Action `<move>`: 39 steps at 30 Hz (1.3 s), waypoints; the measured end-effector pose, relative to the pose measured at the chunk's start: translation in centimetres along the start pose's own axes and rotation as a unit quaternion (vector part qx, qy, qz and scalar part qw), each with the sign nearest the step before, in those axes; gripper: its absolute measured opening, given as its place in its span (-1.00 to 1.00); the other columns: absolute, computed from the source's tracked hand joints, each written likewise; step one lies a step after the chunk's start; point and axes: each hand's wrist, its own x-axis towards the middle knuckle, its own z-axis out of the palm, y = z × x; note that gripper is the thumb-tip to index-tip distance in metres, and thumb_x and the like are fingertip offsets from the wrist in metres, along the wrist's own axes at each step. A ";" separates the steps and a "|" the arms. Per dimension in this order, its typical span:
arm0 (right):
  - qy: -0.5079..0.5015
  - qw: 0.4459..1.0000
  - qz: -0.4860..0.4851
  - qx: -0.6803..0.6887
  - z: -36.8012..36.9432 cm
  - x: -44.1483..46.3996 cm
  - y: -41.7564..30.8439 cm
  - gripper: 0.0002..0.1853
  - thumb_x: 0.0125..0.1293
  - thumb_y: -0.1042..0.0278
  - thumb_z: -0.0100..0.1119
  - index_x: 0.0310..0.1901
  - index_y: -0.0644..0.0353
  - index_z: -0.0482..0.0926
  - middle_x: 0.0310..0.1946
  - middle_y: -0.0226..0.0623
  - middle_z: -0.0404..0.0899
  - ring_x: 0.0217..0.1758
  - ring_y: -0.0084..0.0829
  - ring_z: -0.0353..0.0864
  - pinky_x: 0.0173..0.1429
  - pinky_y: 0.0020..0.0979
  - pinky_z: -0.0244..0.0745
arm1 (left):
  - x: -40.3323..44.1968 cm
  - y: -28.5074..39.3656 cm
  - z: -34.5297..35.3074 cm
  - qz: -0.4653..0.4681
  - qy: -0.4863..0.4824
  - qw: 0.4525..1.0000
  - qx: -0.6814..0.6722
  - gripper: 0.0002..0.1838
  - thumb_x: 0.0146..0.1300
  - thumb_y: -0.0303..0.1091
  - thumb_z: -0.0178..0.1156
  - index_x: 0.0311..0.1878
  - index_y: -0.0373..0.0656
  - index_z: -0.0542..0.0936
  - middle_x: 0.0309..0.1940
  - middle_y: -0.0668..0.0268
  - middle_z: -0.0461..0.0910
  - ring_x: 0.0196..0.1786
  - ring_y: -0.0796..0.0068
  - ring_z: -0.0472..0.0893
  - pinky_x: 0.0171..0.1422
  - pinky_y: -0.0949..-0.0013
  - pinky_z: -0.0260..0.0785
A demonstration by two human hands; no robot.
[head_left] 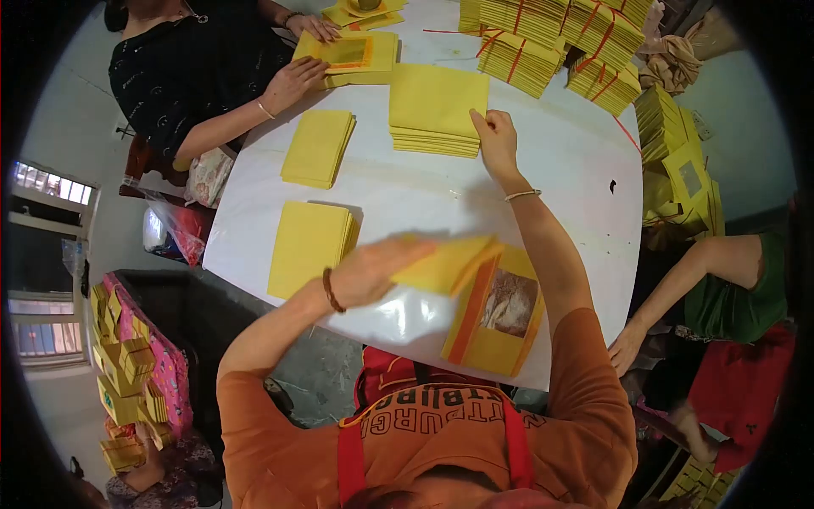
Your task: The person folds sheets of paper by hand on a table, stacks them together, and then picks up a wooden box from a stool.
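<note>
- Yellow paper, blurred, at the left hand above the bench; I can't tell whether that grip is closed.
- Right hand clasps the edge of a yellow stack, farther across.

I get only a smear for the left hand and the yellow packet by it, so I can't tell how the fingers sit. The right hand shows me its thumb at the edge of the paper stack, but its curled fingertips are hidden from me. I lose the tied bundles and a neighbour's head past the top edge, and the dark speck on the table is too small to identify.
</note>
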 end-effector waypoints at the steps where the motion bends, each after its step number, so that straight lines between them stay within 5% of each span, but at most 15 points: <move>1: 0.000 1.000 0.003 0.001 0.1 0.3 0.2 -0.71 0.20 0.20 0.18 -0.39 0.33 0.53 -0.17 -0.25 0.42 -0.31 -0.44 0.42 -0.15 -0.43 0.37 | 1.4 -1.1 -0.6 0.006 0.035 0.999 0.003 -0.38 -0.04 -0.60 0.11 0.21 -0.20 0.35 0.10 0.09 0.45 0.09 0.13 0.48 0.18 0.24 0.34; 4: -0.020 0.996 0.049 -0.067 0.1 0.6 0.9 -0.68 0.21 0.18 0.15 -0.34 0.36 0.54 -0.27 -0.22 0.47 -0.28 -0.39 0.47 -0.14 -0.42 0.38 | 6.8 -4.8 -3.5 0.031 0.138 0.984 0.104 -0.35 -0.06 -0.65 0.07 0.22 -0.14 0.35 0.12 0.09 0.43 0.13 0.13 0.45 0.21 0.23 0.31; 6: -0.012 0.998 0.043 -0.044 0.2 0.8 1.3 -0.52 0.15 -0.07 0.14 -0.29 0.31 0.57 -0.24 -0.08 0.49 -0.21 -0.17 0.52 -0.11 -0.28 0.39 | 11.2 -7.7 -4.5 0.053 0.180 0.962 0.201 -0.35 -0.06 -0.61 0.09 0.21 -0.07 0.36 0.10 0.10 0.44 0.12 0.13 0.44 0.20 0.22 0.30; 10: -0.058 0.995 0.058 -0.059 -0.1 1.4 1.7 -0.56 0.10 -0.01 0.17 -0.26 0.30 0.58 -0.21 -0.14 0.50 -0.17 -0.15 0.52 -0.09 -0.25 0.39 | 16.8 -13.1 -4.1 0.061 0.169 0.910 0.373 -0.40 0.06 -0.59 0.05 0.24 0.01 0.35 0.09 0.07 0.43 0.12 0.10 0.44 0.18 0.19 0.31; 11: -0.052 0.997 0.039 -0.029 0.6 1.8 3.4 -0.59 0.10 0.04 0.17 -0.29 0.31 0.57 -0.21 -0.14 0.49 -0.15 -0.17 0.51 -0.08 -0.26 0.40 | 16.9 -14.6 -3.4 0.063 0.170 0.910 0.373 -0.40 0.06 -0.59 0.05 0.24 0.01 0.35 0.09 0.07 0.43 0.12 0.10 0.44 0.18 0.19 0.31; 13: -0.063 0.997 0.044 -0.032 0.9 2.2 4.6 -0.63 0.11 0.09 0.16 -0.30 0.31 0.57 -0.20 -0.14 0.48 -0.15 -0.19 0.51 -0.08 -0.28 0.40 | 16.2 -17.1 -1.9 -0.012 0.024 0.928 0.371 -0.36 0.01 -0.55 0.09 0.24 0.11 0.34 0.09 0.17 0.42 0.15 0.15 0.41 0.17 0.21 0.28; 20: -0.103 0.980 0.096 0.140 0.6 1.9 4.7 -0.77 0.16 0.31 0.09 -0.26 0.32 0.55 -0.13 -0.19 0.41 -0.16 -0.27 0.50 -0.09 -0.38 0.43 | 16.6 -17.5 -2.1 -0.039 -0.004 0.945 0.324 -0.35 0.02 -0.51 0.12 0.26 0.14 0.31 0.07 0.18 0.44 0.11 0.19 0.44 0.16 0.19 0.29; 23: -0.100 0.988 0.072 0.090 1.6 2.5 6.3 -0.78 0.19 0.32 0.06 -0.27 0.33 0.53 -0.14 -0.19 0.41 -0.20 -0.31 0.51 -0.11 -0.39 0.44 | 16.8 -17.6 -1.9 -0.044 0.000 0.937 0.347 -0.34 0.01 -0.46 0.15 0.26 0.14 0.31 0.09 0.18 0.42 0.13 0.18 0.41 0.16 0.15 0.29; 27: -0.098 0.993 0.044 0.048 1.2 2.4 5.9 -0.77 0.21 0.31 0.06 -0.28 0.34 0.54 -0.15 -0.16 0.41 -0.22 -0.35 0.50 -0.13 -0.38 0.44 | 16.0 -17.9 -1.0 -0.079 -0.024 0.942 0.326 -0.47 0.22 -0.11 0.00 0.29 0.17 0.29 0.24 0.15 0.28 0.28 0.18 0.25 0.30 0.10 0.11; 30: -0.116 0.985 0.080 0.102 0.7 2.3 4.8 -0.73 0.23 0.25 0.05 -0.22 0.33 0.52 -0.16 -0.10 0.41 -0.20 -0.33 0.50 -0.11 -0.38 0.43 | 16.1 -17.9 -1.5 -0.118 -0.039 0.950 0.286 -0.47 0.30 0.08 -0.16 0.30 0.18 0.29 0.31 0.15 0.19 0.35 0.20 0.16 0.38 0.10 -0.06; 32: -0.081 0.947 0.202 0.236 -0.9 1.1 0.1 -0.58 0.21 0.14 0.08 -0.01 0.29 0.46 -0.08 -0.02 0.41 -0.04 -0.25 0.48 0.03 -0.34 0.39 | 16.2 -18.2 -1.4 -0.154 -0.057 0.957 0.239 -0.46 0.32 0.13 -0.25 0.30 0.17 0.30 0.34 0.16 0.16 0.36 0.21 0.14 0.41 0.11 -0.13; 35: 0.014 0.990 0.108 0.092 1.4 1.3 0.5 -0.38 0.18 0.05 0.09 0.21 0.22 0.29 0.02 0.03 0.39 0.11 -0.18 0.41 0.17 -0.30 0.31 | 15.6 -19.5 -0.1 -0.118 -0.005 0.957 0.264 -0.50 0.33 0.07 -0.18 0.27 0.15 0.35 0.33 0.18 0.18 0.36 0.22 0.14 0.40 0.09 -0.13; 39: -0.067 0.991 0.108 0.049 3.2 2.6 4.6 -0.26 0.15 0.00 0.11 0.31 0.16 0.14 0.12 0.02 0.33 0.22 -0.11 0.32 0.26 -0.24 0.22 | 14.9 -20.3 0.0 -0.136 0.108 0.956 0.239 -0.54 0.32 -0.03 -0.11 0.25 0.14 0.35 0.28 0.18 0.24 0.33 0.22 0.17 0.38 0.07 -0.09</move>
